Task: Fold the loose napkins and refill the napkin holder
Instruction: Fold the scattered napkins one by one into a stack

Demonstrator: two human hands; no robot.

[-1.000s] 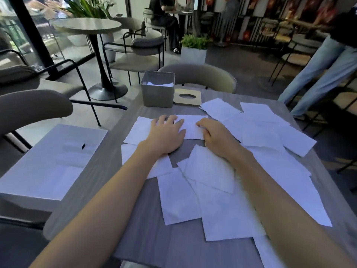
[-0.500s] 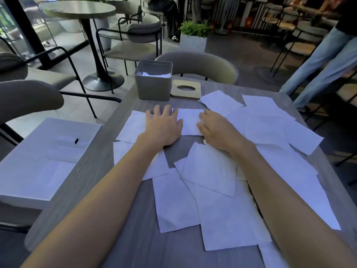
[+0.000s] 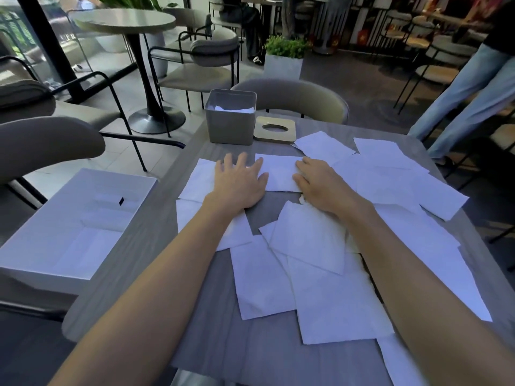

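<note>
Your left hand point(image 3: 239, 185) lies flat with its fingers spread, palm down, holding nothing. It rests on a white napkin point(image 3: 199, 181), and its thumb is at the left end of a folded napkin point(image 3: 278, 174).

Your right hand point(image 3: 320, 188) is also relaxed. Its fingers are laid on the right end of that folded napkin, pressing rather than gripping.

The folded napkin sits on the table point(image 3: 156, 246) between both hands, near the far edge.

The napkin holder point(image 3: 230, 126), a grey box open at the top, stands beyond your left hand with some white paper showing inside. Its tan lid point(image 3: 274, 129), which has an oval hole, lies just beside it.

Loose napkins point(image 3: 315, 274) overlap across the middle and right side of the table.

A white box point(image 3: 69, 227) sits off to the left.
</note>
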